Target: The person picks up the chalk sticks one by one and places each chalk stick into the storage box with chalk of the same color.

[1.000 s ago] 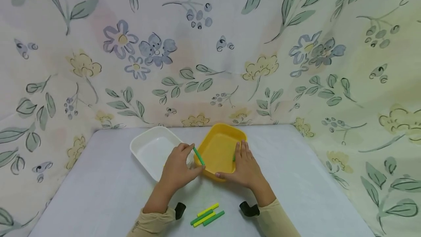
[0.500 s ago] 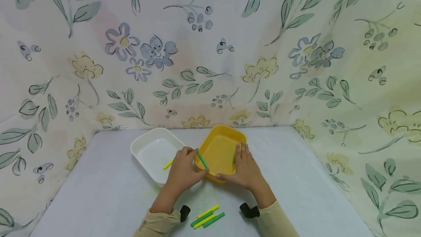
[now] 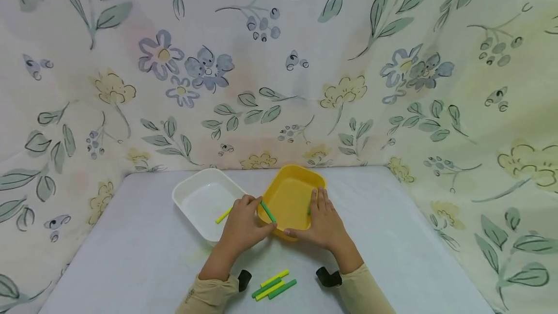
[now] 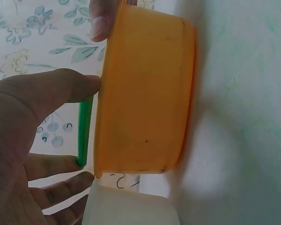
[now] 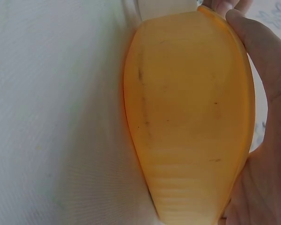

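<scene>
My left hand (image 3: 240, 227) pinches a short green stick (image 3: 268, 211) between thumb and forefinger, over the near left rim of the yellow tray (image 3: 289, 195). In the left wrist view the green stick (image 4: 85, 131) spans from thumb to fingertip, just outside the tray's rim; the thumb tip touches that rim. My right hand (image 3: 322, 224) rests along the tray's right side, its fingers straight. Partly hidden by those fingers, another green stick (image 3: 309, 209) lies inside the yellow tray. The right wrist view shows the yellow tray's outer wall (image 5: 192, 108) beside the palm.
To the left stands a white tray (image 3: 198, 200) with a yellow stick (image 3: 224, 215) in it, partly covered by the left hand. Several yellow and green sticks (image 3: 272, 285) lie on the white cloth between the forearms. A floral curtain (image 3: 261, 62) hangs behind the table.
Still pinching the green stick, my left hand has shifted slightly right and nearer, uncovering the yellow stick in the white tray. My right hand has stayed on the yellow tray.
</scene>
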A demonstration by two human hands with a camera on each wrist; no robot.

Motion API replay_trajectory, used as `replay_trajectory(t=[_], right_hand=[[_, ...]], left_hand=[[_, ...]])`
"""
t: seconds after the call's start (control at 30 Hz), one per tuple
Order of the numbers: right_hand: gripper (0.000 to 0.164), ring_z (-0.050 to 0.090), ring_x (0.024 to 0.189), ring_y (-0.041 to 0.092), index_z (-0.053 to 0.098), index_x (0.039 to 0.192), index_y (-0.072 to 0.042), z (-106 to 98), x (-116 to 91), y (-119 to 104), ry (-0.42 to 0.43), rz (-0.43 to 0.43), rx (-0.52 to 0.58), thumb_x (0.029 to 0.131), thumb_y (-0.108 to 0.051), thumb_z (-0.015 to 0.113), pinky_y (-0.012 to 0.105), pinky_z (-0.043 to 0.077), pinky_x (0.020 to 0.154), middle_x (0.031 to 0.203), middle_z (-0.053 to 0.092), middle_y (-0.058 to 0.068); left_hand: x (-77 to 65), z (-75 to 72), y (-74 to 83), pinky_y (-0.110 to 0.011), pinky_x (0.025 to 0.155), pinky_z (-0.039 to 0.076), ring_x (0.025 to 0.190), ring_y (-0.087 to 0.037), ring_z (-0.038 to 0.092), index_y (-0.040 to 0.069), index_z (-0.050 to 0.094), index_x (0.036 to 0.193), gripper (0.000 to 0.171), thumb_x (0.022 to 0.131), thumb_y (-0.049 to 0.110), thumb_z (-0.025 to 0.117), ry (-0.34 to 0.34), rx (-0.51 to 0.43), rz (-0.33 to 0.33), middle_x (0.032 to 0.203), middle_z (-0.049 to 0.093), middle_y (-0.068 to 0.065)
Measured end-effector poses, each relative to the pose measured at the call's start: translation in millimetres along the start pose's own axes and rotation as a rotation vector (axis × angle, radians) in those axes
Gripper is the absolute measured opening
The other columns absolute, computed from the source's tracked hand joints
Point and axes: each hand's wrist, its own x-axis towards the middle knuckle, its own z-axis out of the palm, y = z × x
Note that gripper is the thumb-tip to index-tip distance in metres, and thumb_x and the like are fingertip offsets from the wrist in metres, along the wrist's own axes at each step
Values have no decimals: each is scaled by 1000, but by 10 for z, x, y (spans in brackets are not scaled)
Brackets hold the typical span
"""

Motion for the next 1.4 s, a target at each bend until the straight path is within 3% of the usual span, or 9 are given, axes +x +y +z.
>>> replay_trajectory(t=[0.4,0.63,0.87,1.17,1.4], right_hand=[[149,4,165,42,8,167,6,-12,12,-1,-24,-14,-27,74,-99,56,58,23,131,176,5,29],[150,2,166,41,7,168,5,-12,67,-10,-40,-13,-50,73,-101,53,55,21,132,176,2,28],[150,3,165,43,6,168,5,-57,44,-4,-55,-2,-38,73,-100,55,57,23,131,176,2,29],[150,3,166,42,7,168,4,-58,62,2,-53,0,-30,72,-102,52,57,21,132,176,2,28],[150,3,166,43,5,168,4,-65,52,-4,-60,4,-42,73,-100,55,58,21,132,176,3,29]], left_hand=[[117,3,43,-53,98,48,111,-32,58,2,71,135,81,75,55,86,-15,76,0,118,67,-11],[178,-34,72,-61,106,41,119,-36,57,4,71,135,82,73,53,90,-34,38,-60,126,66,-14],[103,1,87,-60,111,32,127,-37,52,7,67,140,77,81,52,88,-53,3,-62,133,65,-14],[-26,-96,102,-65,113,28,136,-40,46,10,68,139,63,86,39,86,-56,-15,11,139,62,-13],[-209,-252,135,-62,115,38,136,-38,49,14,72,133,47,90,26,85,-74,-98,158,137,63,-9]])
